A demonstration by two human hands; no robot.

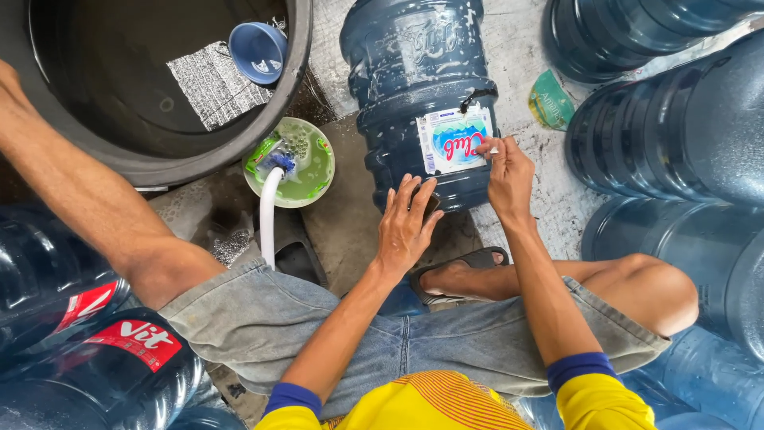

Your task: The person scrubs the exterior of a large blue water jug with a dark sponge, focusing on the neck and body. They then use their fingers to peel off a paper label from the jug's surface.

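Observation:
A large blue water jug (414,72) lies on its side on the wet floor in front of me. It carries a white and blue paper label (452,142). My right hand (508,173) pinches the label's right edge with fingers closed on it. My left hand (407,223) rests flat on the jug's lower end, fingers spread. I sit with bent knees in grey denim shorts, one foot in a sandal (458,279) under the jug.
A big black tub (296,56) at top left holds a blue scoop (257,51) and a metal scouring pad. A green bowl (318,171) with brush and white hose (269,215) stands beside it. More blue jugs (676,135) crowd the right and lower left (95,350).

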